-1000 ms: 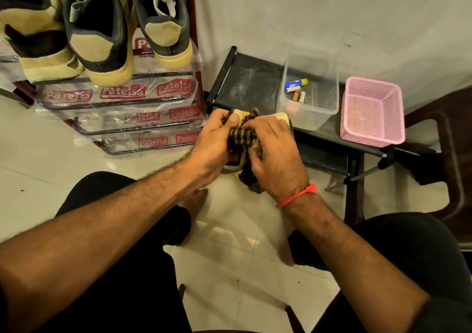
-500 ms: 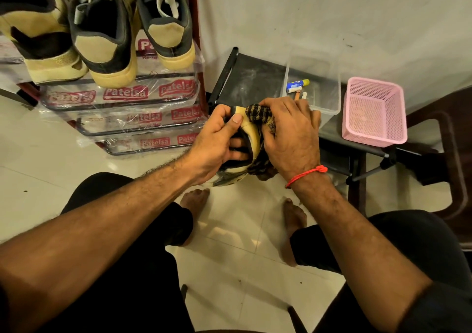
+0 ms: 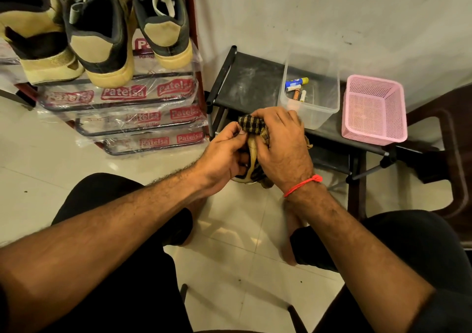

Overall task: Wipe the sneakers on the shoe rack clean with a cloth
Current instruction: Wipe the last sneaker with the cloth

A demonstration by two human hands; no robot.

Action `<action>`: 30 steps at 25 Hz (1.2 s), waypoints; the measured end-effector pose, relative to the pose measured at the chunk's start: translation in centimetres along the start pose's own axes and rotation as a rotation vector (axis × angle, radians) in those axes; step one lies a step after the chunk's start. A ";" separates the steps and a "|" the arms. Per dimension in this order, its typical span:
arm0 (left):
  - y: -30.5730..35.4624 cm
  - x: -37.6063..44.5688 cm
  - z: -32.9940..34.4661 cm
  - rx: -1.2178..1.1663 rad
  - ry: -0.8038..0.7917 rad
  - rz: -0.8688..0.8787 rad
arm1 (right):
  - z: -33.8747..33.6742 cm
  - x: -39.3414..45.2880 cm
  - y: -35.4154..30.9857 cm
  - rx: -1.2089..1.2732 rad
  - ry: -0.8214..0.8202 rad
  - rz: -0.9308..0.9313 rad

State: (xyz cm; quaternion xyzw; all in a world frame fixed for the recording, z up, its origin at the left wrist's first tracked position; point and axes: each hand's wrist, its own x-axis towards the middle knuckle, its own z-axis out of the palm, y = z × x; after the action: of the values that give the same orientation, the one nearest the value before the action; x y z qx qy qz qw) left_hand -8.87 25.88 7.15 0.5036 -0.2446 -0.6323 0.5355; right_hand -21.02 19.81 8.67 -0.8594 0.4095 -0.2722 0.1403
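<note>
My left hand [image 3: 224,153] grips a tan and black sneaker [image 3: 251,151] held over the floor between my knees; most of the shoe is hidden by both hands. My right hand [image 3: 283,146] presses a black and tan checked cloth [image 3: 251,124] onto the sneaker's top, fingers curled over it. Three more tan and black sneakers [image 3: 102,33] stand heels toward me on the top tier of the shoe rack [image 3: 122,105] at upper left, its tiers wrapped in clear printed plastic.
A low black stand [image 3: 245,82] sits against the wall behind my hands, carrying a clear plastic tub [image 3: 311,107] with small tubes and a pink mesh basket [image 3: 374,110]. A dark chair [image 3: 454,159] is at right. My bare feet rest on pale floor tiles.
My right hand has slid the cloth up from the sneaker's side to its top end, and the left hand has shifted its grip slightly. The view has drifted a little.
</note>
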 end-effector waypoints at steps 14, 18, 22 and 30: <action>2.3 1.6 -2.8 -0.264 0.234 0.094 | -0.3 -2.1 0.6 0.177 -0.312 -0.073; 2.3 1.4 -2.6 -0.283 0.214 0.053 | -2.0 0.1 1.1 0.310 0.120 0.035; 2.2 1.2 -2.1 -0.231 0.155 0.009 | -0.4 0.0 0.4 0.121 0.077 -0.057; 4.0 2.0 -3.8 -0.447 0.275 0.131 | 3.4 -3.2 1.5 -0.049 -0.177 -0.182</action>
State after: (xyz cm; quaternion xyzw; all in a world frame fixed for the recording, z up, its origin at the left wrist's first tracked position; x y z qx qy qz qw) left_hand -3.56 23.69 8.39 0.4371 -0.0563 -0.5602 0.7014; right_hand -21.59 21.42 4.06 -0.9167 0.3226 -0.1969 0.1297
